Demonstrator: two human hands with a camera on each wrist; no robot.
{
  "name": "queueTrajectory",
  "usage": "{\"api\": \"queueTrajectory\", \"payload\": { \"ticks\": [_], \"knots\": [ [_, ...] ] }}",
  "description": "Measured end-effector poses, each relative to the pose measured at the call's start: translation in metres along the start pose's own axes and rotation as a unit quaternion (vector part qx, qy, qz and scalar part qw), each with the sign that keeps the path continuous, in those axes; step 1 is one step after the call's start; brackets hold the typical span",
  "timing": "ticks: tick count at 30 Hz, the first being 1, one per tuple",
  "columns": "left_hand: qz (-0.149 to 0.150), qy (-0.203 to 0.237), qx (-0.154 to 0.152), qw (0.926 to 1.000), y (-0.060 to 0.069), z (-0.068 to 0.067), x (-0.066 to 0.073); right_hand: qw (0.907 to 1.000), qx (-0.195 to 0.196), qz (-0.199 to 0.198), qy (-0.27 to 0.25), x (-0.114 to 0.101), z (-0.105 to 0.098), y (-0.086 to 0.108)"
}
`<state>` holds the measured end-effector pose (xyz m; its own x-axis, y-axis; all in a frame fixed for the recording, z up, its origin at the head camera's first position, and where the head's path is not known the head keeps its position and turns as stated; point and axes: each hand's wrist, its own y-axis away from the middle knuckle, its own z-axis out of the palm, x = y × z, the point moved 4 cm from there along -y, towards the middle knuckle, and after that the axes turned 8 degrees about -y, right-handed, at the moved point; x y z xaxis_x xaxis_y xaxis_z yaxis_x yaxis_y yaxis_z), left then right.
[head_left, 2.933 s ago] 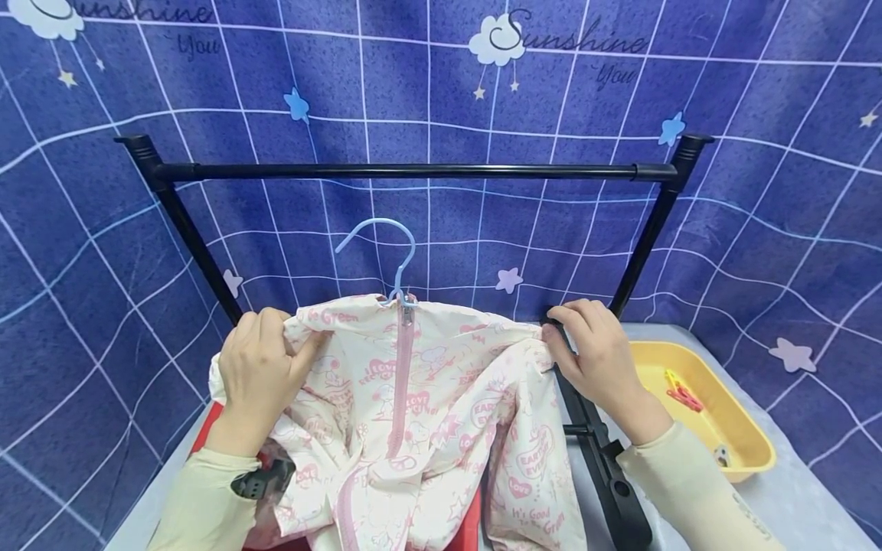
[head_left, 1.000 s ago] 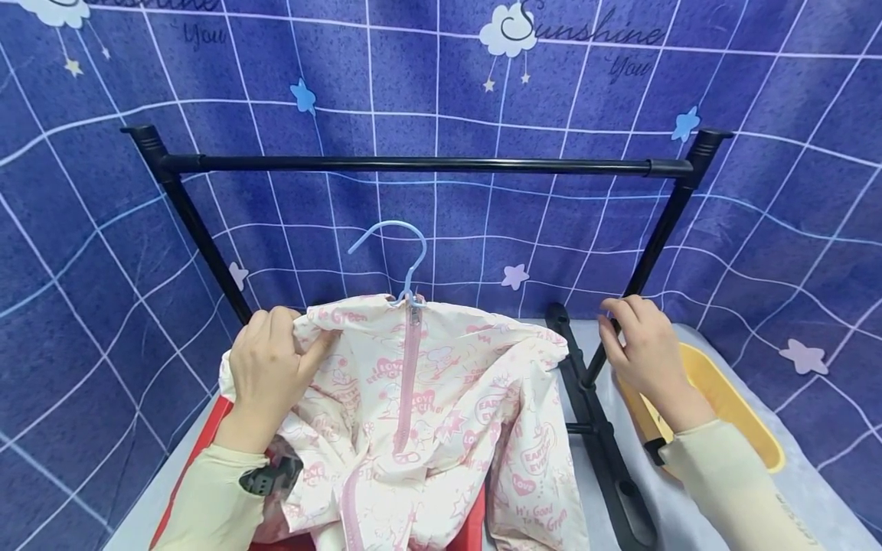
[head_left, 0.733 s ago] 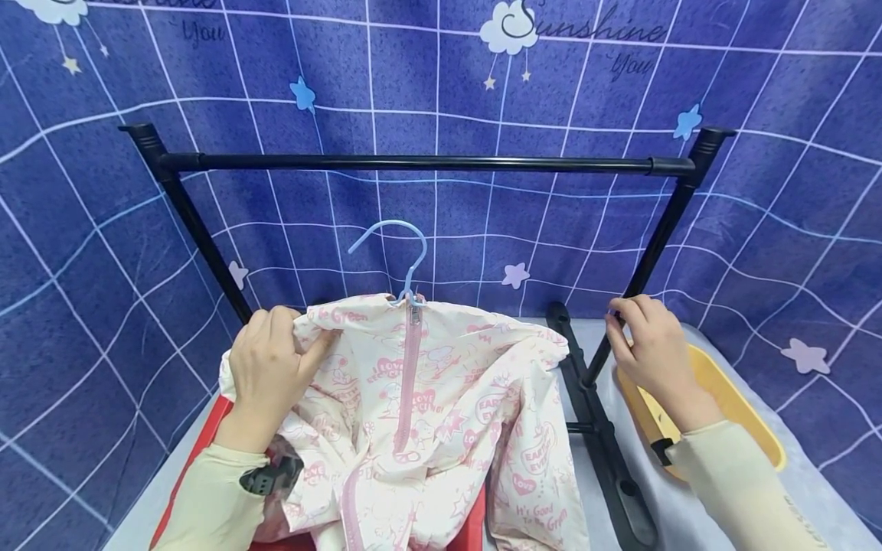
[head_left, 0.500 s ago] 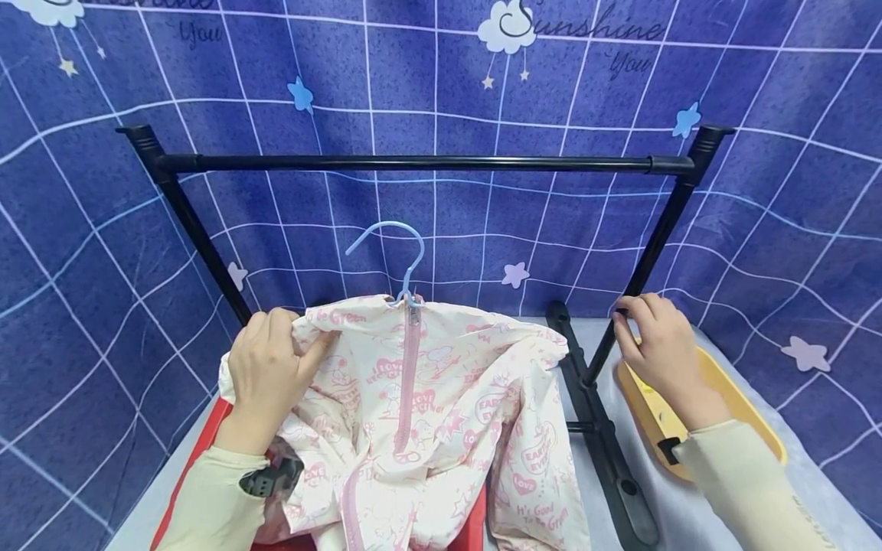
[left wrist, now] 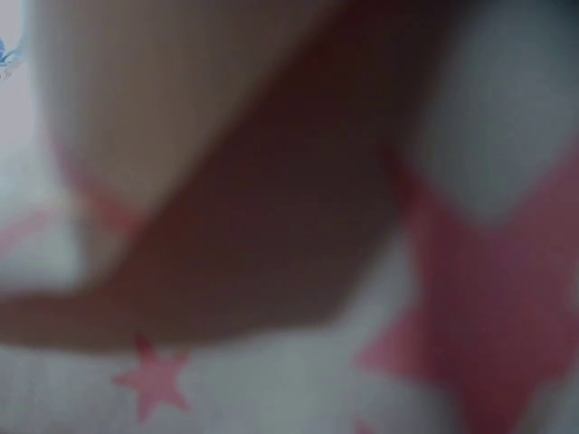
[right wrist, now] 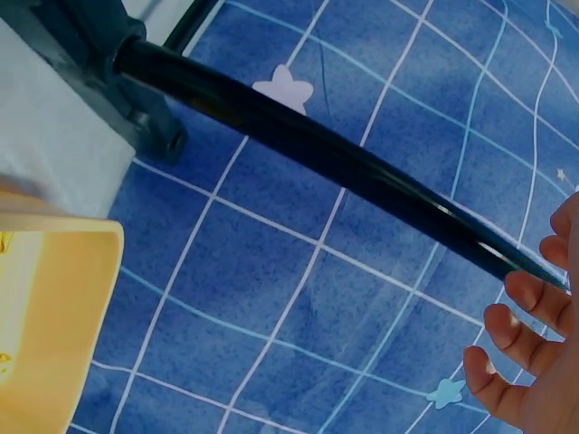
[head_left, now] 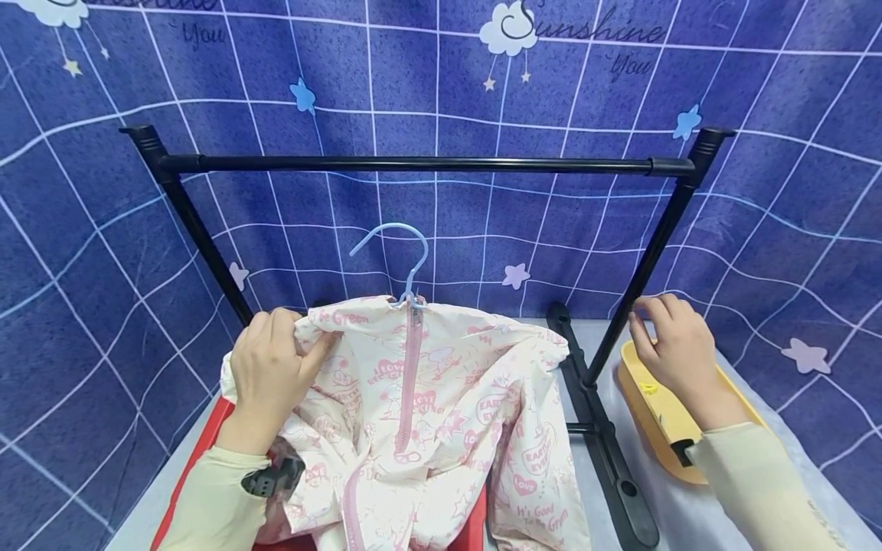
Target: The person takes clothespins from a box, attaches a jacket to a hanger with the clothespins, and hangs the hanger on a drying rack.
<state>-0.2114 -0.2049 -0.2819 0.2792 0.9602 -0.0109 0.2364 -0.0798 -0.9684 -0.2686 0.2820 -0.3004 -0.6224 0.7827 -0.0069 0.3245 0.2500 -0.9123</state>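
The white jacket with pink printed words and pictures point(head_left: 455, 383) is placed on a light-blue hanger with a curved hook point(head_left: 396, 225), and it is spread in front of the person. Its shoulder is gripped by the left hand point(head_left: 269, 367): the fingers are bent over the upper edge, and the thumb is pressed against the front of the cloth. In the left wrist view, only blurred skin and white cloth with pink stars can be seen. The right hand point(head_left: 675, 352) is held apart from the jacket, beside the right upright of the black tubular rack point(head_left: 427, 164). Its fingers are loosely bent and somewhat separated, and nothing is seen to be held by them; whether the upright is touched cannot be told. The hook is situated below the top bar and is not hung on it. Under the jacket, a red container point(head_left: 215, 425) is partly covered. To the right of the rack, a yellow plastic tray point(head_left: 644, 425) with a small yellow object point(head_left: 648, 388) inside is partly hidden behind the right forearm.
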Motion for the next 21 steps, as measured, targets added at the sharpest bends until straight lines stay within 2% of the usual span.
{"api": "queueTrajectory", "payload": {
  "ticks": [9, 21],
  "knots": [
    [0.000, 0.004, 0.001, 1.0000, 0.000, -0.001, 0.001, 0.9995, -0.018, 0.023, 0.012, 0.003, -0.005, 0.002],
    [0.004, -0.003, 0.008, 1.0000, 0.000, -0.002, 0.001, 0.9986, -0.033, 0.026, 0.033, 0.019, -0.005, 0.012]
  ]
}}
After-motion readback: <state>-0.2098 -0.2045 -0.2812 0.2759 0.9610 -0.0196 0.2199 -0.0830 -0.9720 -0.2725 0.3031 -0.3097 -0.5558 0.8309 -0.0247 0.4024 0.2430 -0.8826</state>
